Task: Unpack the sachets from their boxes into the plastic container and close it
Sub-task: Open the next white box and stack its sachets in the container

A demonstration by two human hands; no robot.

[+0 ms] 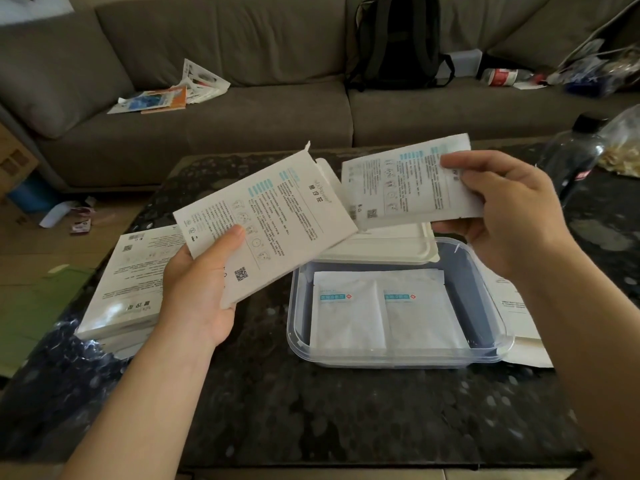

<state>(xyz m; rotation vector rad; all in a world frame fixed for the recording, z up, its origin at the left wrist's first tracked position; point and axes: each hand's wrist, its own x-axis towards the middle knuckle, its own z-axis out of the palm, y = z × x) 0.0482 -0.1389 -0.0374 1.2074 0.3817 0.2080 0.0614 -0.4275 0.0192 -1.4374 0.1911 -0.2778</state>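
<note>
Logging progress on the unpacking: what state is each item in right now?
Box: end flap open, gripped by left hand.
Held sachet: out of box, pinched by right hand.
Container: open, two sachets flat inside.
Lid: off, lying behind container.
Stacked boxes: on table, look closed.

A dark, speckled stone surface (346,410) carries a clear plastic container (290,306) near its middle, with a white lid (381,247) lying flat just behind it, against its far rim. At the left edge sits a stack of white boxes (131,289), and just in front of them a crumpled dark blue wrap (79,368). On the right, a flattened white carton (523,327) lies partly under the container, while a dark bottle (568,161) stands at the far right corner beside a clear bag (623,147).
</note>
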